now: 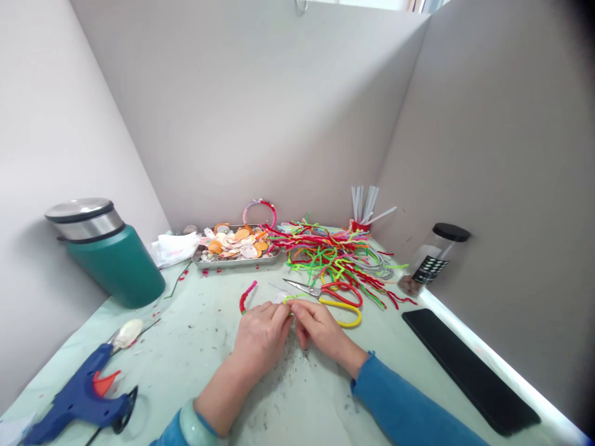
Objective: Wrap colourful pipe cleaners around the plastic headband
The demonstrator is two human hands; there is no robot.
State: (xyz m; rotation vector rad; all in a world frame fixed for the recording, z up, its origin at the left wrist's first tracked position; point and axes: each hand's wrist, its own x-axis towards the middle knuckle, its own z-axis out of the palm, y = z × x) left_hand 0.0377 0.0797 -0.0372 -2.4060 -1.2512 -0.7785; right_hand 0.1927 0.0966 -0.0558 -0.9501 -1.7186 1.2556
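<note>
My left hand (261, 329) is closed over a thin curved band, whose fuzzy red-and-pink wrapped end (247, 296) sticks out beyond the knuckles. A bright yellow-green pipe cleaner (297, 298) shows at the fingertips, where my right hand (320, 325) pinches it close against the left. Most of the band is hidden under my fingers. Just beyond the right hand lie scissors (341, 304) with one red and one yellow handle, their blades slightly apart and pointing left. Behind them is a tangled heap of coloured pipe cleaners (334, 254).
A metal tray (237, 264) holds orange and white petal-like pieces. Behind it leans a pink-and-red hoop (274, 215). Glue sticks (370, 201) stand at the back. Left are a green bottle (116, 266) and blue glue gun (77, 384); right, a jar (430, 263) and black slab (469, 368).
</note>
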